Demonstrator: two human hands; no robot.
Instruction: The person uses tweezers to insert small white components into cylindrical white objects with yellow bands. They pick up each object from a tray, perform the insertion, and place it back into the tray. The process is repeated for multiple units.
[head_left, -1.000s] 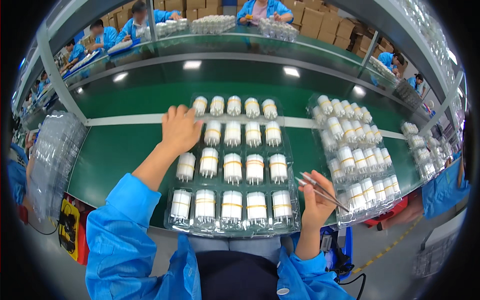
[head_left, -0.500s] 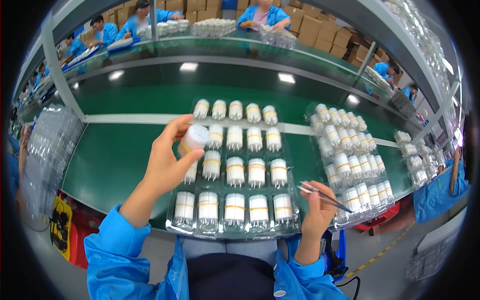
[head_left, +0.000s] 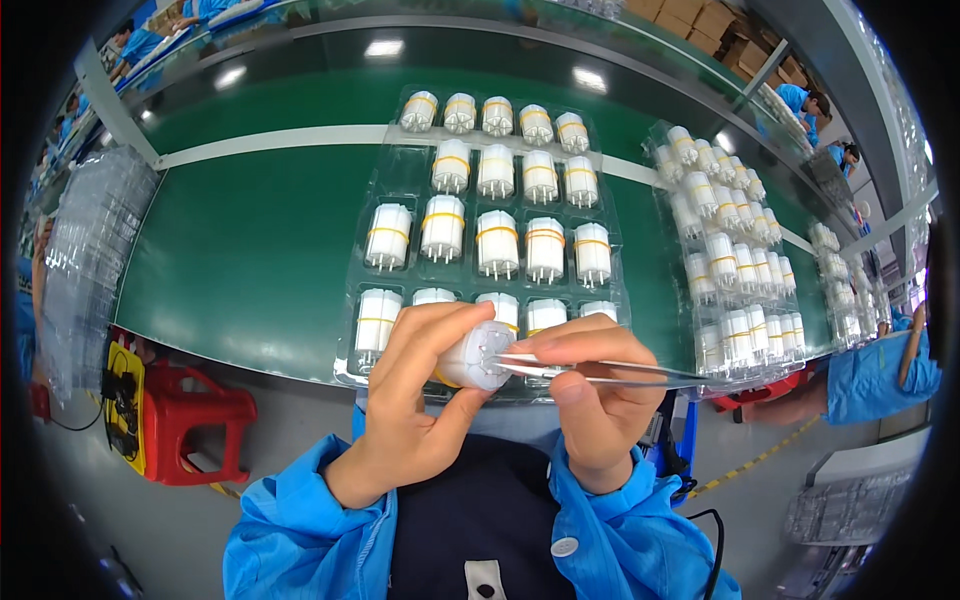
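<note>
We've got the white cylinder (head_left: 474,358) pinched in our left hand (head_left: 415,400) by the tray's (head_left: 408,166) near side, tweezers (head_left: 530,371) pinched in our right hand (head_left: 605,405); let's go gently, tip contact's honestly hard to see.

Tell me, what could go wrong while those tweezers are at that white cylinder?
The tweezers in the right hand might slip on the end of the white cylinder and scratch it, or poke the left hand gripping it. If that grip loosened, the cylinder could drop, perhaps knocking the banded cylinders in the clear tray.
</note>
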